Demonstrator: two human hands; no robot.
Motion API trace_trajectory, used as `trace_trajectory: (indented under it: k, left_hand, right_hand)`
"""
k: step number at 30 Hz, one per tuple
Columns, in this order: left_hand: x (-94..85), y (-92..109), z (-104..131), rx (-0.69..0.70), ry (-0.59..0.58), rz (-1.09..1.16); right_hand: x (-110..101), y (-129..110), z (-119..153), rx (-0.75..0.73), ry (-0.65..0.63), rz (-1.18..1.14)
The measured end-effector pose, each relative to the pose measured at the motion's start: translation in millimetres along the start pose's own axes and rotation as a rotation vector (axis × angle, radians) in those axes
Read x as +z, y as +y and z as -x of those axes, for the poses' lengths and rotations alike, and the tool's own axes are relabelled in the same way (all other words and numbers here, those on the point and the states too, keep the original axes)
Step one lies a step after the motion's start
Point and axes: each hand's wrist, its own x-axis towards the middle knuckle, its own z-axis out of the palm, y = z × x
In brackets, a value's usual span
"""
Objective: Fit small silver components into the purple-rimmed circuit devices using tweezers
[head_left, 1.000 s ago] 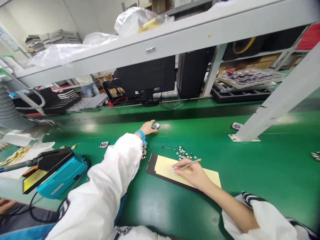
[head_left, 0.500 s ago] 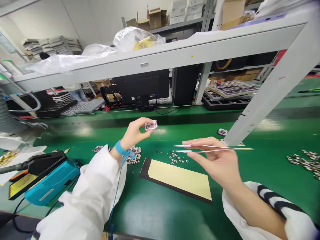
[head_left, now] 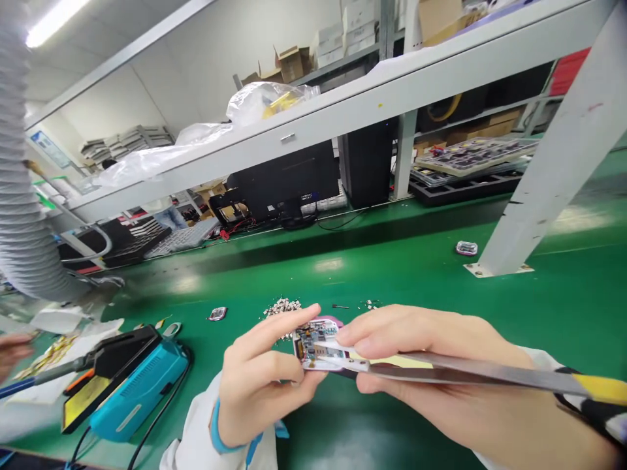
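My left hand (head_left: 264, 369), with a blue strap at the wrist, grips a small electronic device (head_left: 318, 333) by its edges. The device's case is open, so its circuit board faces up. Between the thumb and fingers of my right hand (head_left: 435, 336) is a pair of tweezers (head_left: 470, 373) with white tips and a yellow rear end. Those tips lie over the circuit board; whether they pinch a part, I cannot make out. Behind the device is a pile of small metal parts (head_left: 284, 305). A yellow-topped pad (head_left: 401, 360) is mostly hidden under my right hand.
A blue soldering-iron stand (head_left: 134, 385) is at left, near another person's hand (head_left: 14, 352). Similar small devices lie left (head_left: 217, 314) and right (head_left: 466, 248), the latter beside a white post (head_left: 543, 150). A monitor (head_left: 289, 176) stands at the back.
My two hands have come together and nearer the camera. The tweezers have moved onto the device, which now shows its circuit board. At the left edge, another person's hand has appeared.
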Motion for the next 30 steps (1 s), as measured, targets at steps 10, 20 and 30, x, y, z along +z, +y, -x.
trace_trajectory:
  k: [10,20,30]
  left_hand:
    - [6.5,3.2,2.8,-0.019,0.012,-0.04]
    - [17.1,-12.3,2.6,-0.116,0.08,0.136]
    - [21.3,-37.4,-3.8,-0.243,-0.019,0.25]
  right_hand:
    - [-3.3,4.3,0.6,0.003,-0.037,0.056]
    - [-6.8,9.9,-2.7,0.114,-0.022,0.069]
    - [-11.6,30.8,-3.5,0.345,0.0,-0.051]
